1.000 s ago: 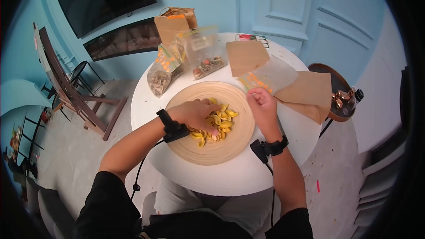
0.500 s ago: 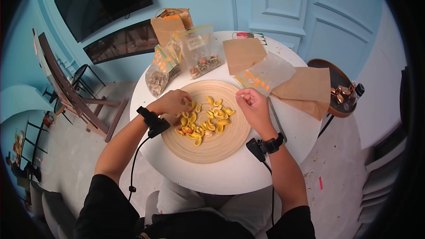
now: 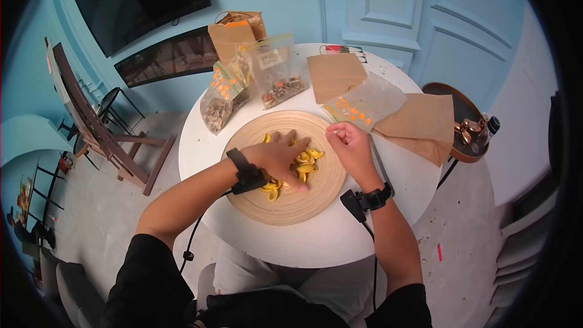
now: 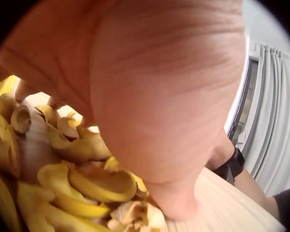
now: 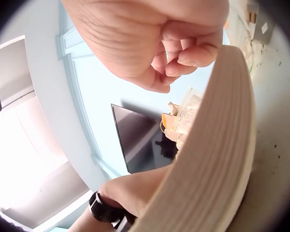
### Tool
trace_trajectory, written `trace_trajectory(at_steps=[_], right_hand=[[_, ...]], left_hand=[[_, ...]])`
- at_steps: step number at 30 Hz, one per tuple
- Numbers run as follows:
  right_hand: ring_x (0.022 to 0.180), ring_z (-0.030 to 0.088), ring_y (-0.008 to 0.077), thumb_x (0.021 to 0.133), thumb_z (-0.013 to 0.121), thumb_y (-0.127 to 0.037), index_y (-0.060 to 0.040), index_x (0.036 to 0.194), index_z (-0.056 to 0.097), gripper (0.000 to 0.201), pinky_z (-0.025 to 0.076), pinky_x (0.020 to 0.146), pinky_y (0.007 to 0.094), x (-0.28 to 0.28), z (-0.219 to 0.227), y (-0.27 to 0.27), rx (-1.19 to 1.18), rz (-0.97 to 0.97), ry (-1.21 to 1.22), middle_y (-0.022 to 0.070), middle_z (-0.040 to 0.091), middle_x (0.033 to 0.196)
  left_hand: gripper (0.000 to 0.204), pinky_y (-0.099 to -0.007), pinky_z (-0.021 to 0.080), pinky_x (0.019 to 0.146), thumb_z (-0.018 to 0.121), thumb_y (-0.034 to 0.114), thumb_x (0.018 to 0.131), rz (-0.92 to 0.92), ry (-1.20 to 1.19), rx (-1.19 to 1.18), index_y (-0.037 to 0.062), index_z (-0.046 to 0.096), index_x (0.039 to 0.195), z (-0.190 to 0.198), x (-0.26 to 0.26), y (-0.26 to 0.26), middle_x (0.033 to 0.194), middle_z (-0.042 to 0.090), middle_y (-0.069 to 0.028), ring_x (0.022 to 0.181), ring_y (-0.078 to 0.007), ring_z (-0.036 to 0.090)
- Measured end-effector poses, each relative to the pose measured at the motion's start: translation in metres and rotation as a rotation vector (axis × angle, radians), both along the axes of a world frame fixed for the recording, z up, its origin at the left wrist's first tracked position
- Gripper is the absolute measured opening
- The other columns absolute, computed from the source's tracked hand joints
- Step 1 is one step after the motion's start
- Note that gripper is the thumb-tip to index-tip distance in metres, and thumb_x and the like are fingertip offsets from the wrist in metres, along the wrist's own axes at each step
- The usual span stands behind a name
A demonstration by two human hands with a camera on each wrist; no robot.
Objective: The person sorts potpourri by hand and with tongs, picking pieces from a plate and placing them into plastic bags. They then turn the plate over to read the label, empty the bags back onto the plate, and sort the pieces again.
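A round wooden plate (image 3: 310, 206) bears a heap of yellow, curved, shell-like dried pieces (image 3: 306, 169). My left hand (image 3: 276, 157) lies over the heap with its fingers spread, covering many of the pieces. In the left wrist view, the thumb comes down beside the yellow pieces (image 4: 104, 186) and a pale, ruffled piece (image 4: 137, 216), while the other fingertips reach among them. At the plate's right rim my right hand (image 3: 354, 150) rests with loosely curled fingers. In the right wrist view the fingers (image 5: 196, 55) are bent close to the plate's edge (image 5: 208, 145), nothing showing between them.
Behind the plate stand clear zip bags of dried bits (image 3: 221, 109) (image 3: 284, 88) and a paper bag (image 3: 234, 39). An empty zip bag (image 3: 376, 100) and brown paper sheets (image 3: 337, 76) (image 3: 422, 124) lie at right. A side table (image 3: 464, 155) holds a bottle (image 3: 490, 126).
My left hand drew back to the plate's left, baring the yellow pieces, then came back over them with fingers spread. The right hand stayed near the right rim.
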State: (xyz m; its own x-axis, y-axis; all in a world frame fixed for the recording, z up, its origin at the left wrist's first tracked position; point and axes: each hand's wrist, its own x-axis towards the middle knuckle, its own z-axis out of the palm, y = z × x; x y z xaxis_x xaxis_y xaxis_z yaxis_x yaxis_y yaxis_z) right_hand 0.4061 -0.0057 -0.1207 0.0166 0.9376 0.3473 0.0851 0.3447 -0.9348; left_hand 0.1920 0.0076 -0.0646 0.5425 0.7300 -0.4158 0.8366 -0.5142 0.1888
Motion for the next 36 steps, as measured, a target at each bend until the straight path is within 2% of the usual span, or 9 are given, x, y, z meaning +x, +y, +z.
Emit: trace_trajectory(at_steps=[5, 8, 11, 14, 20, 23, 26, 29, 36], right_hand=[[0.06, 0.049, 0.0007, 0.095, 0.068, -0.009, 0.0009, 0.102, 0.068, 0.013, 0.038, 0.054, 0.019, 0.006, 0.009, -0.003, -0.103, 0.128, 0.126, -0.0044, 0.062, 0.072], [0.058, 0.046, 0.0, 0.095, 0.068, -0.012, -0.0007, 0.104, 0.067, 0.014, 0.036, 0.051, 0.0182, 0.009, 0.023, -0.01, -0.206, 0.217, 0.202, -0.0055, 0.06, 0.073], [0.057, 0.045, 0.0, 0.095, 0.069, -0.014, -0.002, 0.105, 0.066, 0.015, 0.034, 0.05, 0.0177, 0.011, 0.022, -0.009, -0.23, 0.25, 0.243, -0.0062, 0.059, 0.073], [0.057, 0.045, 0.0001, 0.095, 0.069, -0.014, -0.0021, 0.105, 0.066, 0.016, 0.034, 0.05, 0.0173, 0.01, 0.024, -0.01, -0.246, 0.249, 0.251, -0.0064, 0.058, 0.073], [0.058, 0.045, 0.0001, 0.095, 0.069, -0.014, -0.002, 0.106, 0.066, 0.017, 0.035, 0.05, 0.0172, 0.011, 0.023, -0.01, -0.248, 0.257, 0.24, -0.0063, 0.059, 0.074], [0.058, 0.046, 0.0, 0.095, 0.07, -0.014, -0.0021, 0.106, 0.067, 0.017, 0.035, 0.05, 0.0172, 0.011, 0.023, -0.01, -0.243, 0.26, 0.23, -0.0062, 0.059, 0.074], [0.057, 0.046, 0.0001, 0.094, 0.07, -0.014, -0.002, 0.105, 0.067, 0.016, 0.035, 0.05, 0.0172, 0.011, 0.021, -0.009, -0.235, 0.26, 0.222, -0.0061, 0.059, 0.073], [0.057, 0.046, 0.0, 0.095, 0.07, -0.014, -0.0018, 0.105, 0.067, 0.016, 0.035, 0.05, 0.0172, 0.011, 0.023, -0.01, -0.231, 0.257, 0.223, -0.0061, 0.059, 0.073], [0.058, 0.045, -0.0003, 0.096, 0.068, -0.013, -0.0012, 0.105, 0.067, 0.015, 0.034, 0.051, 0.0174, 0.008, 0.024, -0.012, -0.228, 0.257, 0.193, -0.0064, 0.059, 0.074]], left_hand=[[0.135, -0.0542, 0.024, 0.121, 0.084, 0.069, 0.061, -0.085, 0.05, 0.012, 0.0156, 0.014, 0.163, 0.001, -0.005, -0.007, 0.165, 0.011, -0.0283, 0.149, -0.057, 0.009], [0.111, -0.0512, 0.034, 0.116, 0.085, 0.055, 0.069, -0.171, -0.064, 0.098, 0.0128, 0.034, 0.158, -0.004, -0.016, -0.003, 0.159, 0.031, -0.0276, 0.146, -0.0519, 0.028], [0.072, -0.0442, 0.044, 0.107, 0.082, 0.034, 0.077, -0.143, -0.366, 0.038, 0.0088, 0.058, 0.14, -0.014, -0.034, 0.013, 0.141, 0.054, -0.0231, 0.13, -0.041, 0.052], [0.045, -0.0392, 0.049, 0.098, 0.077, 0.02, 0.082, -0.098, -0.361, 0.142, 0.0061, 0.068, 0.124, -0.013, -0.042, 0.013, 0.125, 0.066, -0.018, 0.114, -0.0325, 0.063], [0.038, -0.0389, 0.054, 0.089, 0.075, 0.018, 0.082, 0.06, -0.354, 0.167, 0.0056, 0.071, 0.117, -0.003, -0.047, 0.011, 0.106, 0.073, -0.0142, 0.097, -0.0298, 0.069], [0.035, -0.038, 0.055, 0.087, 0.075, 0.018, 0.082, 0.152, -0.374, 0.27, 0.0053, 0.072, 0.114, -0.014, -0.057, 0.02, 0.1, 0.075, -0.0135, 0.091, -0.0287, 0.071], [0.033, -0.0368, 0.054, 0.09, 0.075, 0.02, 0.083, 0.212, -0.285, 0.268, 0.0049, 0.073, 0.113, -0.007, -0.059, 0.02, 0.103, 0.074, -0.0151, 0.098, -0.0287, 0.07], [0.043, -0.0378, 0.052, 0.097, 0.077, 0.029, 0.084, 0.048, -0.274, 0.35, 0.0069, 0.07, 0.12, -0.009, -0.064, 0.02, 0.117, 0.07, -0.0197, 0.114, -0.0327, 0.065], [0.082, -0.0471, 0.031, 0.117, 0.076, 0.057, 0.08, -0.001, -0.102, 0.326, 0.0138, 0.053, 0.146, -0.008, -0.053, 0.001, 0.151, 0.043, -0.0244, 0.142, -0.0438, 0.037]])
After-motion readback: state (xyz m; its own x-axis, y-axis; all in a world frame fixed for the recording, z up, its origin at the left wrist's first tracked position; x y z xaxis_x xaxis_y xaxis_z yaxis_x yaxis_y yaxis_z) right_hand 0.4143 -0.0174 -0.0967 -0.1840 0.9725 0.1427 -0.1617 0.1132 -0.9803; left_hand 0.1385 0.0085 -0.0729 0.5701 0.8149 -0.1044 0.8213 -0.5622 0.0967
